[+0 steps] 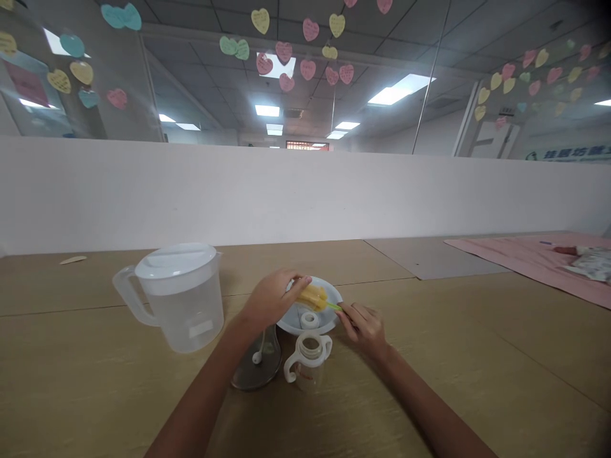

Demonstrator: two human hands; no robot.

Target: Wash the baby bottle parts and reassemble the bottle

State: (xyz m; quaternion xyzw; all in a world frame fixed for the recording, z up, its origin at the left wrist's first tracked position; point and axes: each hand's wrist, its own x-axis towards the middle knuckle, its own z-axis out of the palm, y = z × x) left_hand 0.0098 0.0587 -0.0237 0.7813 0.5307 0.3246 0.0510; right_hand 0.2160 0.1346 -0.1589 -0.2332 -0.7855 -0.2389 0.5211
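A yellow sponge bottle brush (311, 296) with a thin green handle sits tilted over the far side of a shallow white bowl (289, 323), sponge head leftward.

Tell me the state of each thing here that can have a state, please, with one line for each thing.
Left hand: closed around the yellow sponge bottle brush head.
Right hand: pinching the green plastic handle.
Clear plastic jug with white lid: upright, lid on.
Clear baby bottle with white handles: upright, uncapped.
Shallow white bowl: on table, white ring inside.
Round clear lid: flat on table.
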